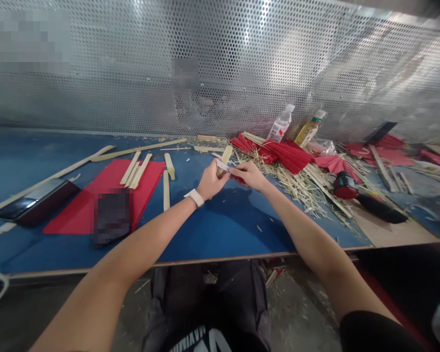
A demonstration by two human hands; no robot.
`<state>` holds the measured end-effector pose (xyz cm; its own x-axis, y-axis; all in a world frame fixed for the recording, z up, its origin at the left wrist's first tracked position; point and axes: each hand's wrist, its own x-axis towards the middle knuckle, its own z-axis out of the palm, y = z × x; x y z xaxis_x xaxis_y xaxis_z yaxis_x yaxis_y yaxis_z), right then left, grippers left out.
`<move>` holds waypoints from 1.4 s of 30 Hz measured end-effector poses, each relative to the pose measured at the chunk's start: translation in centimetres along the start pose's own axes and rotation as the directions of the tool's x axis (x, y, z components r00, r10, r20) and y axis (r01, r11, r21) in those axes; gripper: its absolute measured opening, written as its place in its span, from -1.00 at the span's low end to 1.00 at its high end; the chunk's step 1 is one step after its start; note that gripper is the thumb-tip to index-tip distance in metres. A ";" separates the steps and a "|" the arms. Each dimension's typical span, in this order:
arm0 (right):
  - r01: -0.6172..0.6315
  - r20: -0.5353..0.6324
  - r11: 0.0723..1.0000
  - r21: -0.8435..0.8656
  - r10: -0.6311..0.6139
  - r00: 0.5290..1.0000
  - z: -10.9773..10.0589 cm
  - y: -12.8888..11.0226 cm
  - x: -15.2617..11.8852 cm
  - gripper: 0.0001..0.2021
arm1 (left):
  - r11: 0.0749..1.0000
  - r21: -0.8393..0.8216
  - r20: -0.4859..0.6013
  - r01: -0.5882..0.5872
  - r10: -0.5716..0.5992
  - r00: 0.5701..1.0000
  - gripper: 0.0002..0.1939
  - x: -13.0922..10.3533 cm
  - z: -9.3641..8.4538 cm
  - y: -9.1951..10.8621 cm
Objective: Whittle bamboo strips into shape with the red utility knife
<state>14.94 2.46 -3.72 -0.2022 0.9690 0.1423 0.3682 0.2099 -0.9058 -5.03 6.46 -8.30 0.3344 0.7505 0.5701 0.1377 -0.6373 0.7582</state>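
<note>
My left hand (pixel 211 182), with a white band at its wrist, is closed around a pale bamboo piece (pixel 226 155) that points up and away. Just to the right, my right hand (pixel 248 176) is pinched close against it. A small whitish strip (pixel 222 165) lies between the fingertips of both hands; its right end meets my right fingertips. Something dark red shows under my right fingers, too small to make out. Both hands are above the blue table (pixel 220 230), near its middle.
Red sheets (pixel 84 195) with bamboo sticks (pixel 141 171) and a dark pouch (pixel 113 215) lie left. A black device (pixel 36 200) is far left. Shavings (pixel 297 188), folded red fabric (pixel 289 155), two bottles (pixel 280 124) (pixel 310 129) and a power tool (pixel 366 195) are right. A person shows at the right edge.
</note>
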 end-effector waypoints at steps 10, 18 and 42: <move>0.025 -0.015 1.000 0.017 -0.025 1.000 -0.1 0.6 0.1 -0.45 | 1.000 0.014 0.004 -0.004 0.004 1.000 -0.73 0.2 0.0 0.0; 0.037 -0.078 0.999 0.021 -0.035 0.996 0.7 0.8 0.1 -0.39 | 0.999 -0.033 -0.030 0.028 -0.029 0.999 -0.70 0.3 0.3 -0.7; 0.041 -0.294 0.991 0.128 -0.002 0.956 1.4 -0.5 0.1 -0.29 | 0.992 0.106 -0.147 0.074 -0.058 0.987 -0.47 0.8 0.9 1.6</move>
<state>13.49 2.24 -3.83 0.0726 0.9643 0.2547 0.2400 0.2310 -0.9429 -3.77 5.89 -6.96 0.1849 0.8038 0.5655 0.2603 -0.5949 0.7605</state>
